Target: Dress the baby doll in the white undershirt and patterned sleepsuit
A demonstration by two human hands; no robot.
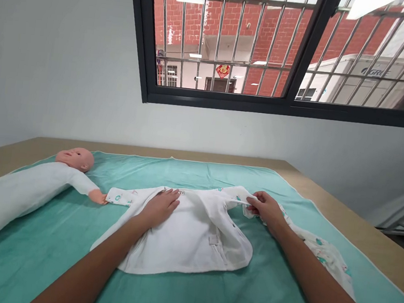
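A white baby shirt (pixel 185 237) lies spread open on the green sheet, its plain inner side up. Its left sleeve (pixel 121 196) shows a small printed pattern and reaches to the doll's hand. My left hand (pixel 162 208) rests flat on the shirt near the neckline, fingers stretched out. At the other sleeve, my right hand (pixel 266 208) pinches the white cloth between thumb and fingers. Just left of the shirt lies a baby doll (pixel 37 188) in a white suit, on its back with one arm stretched toward the shirt.
A green sheet (pixel 185 300) covers most of the wooden table (pixel 347 221). Another printed white garment (pixel 325 253) lies at the right, partly behind my right forearm. Beyond the table stand a pale wall (pixel 70 58) and a barred window with a black frame (pixel 229 102).
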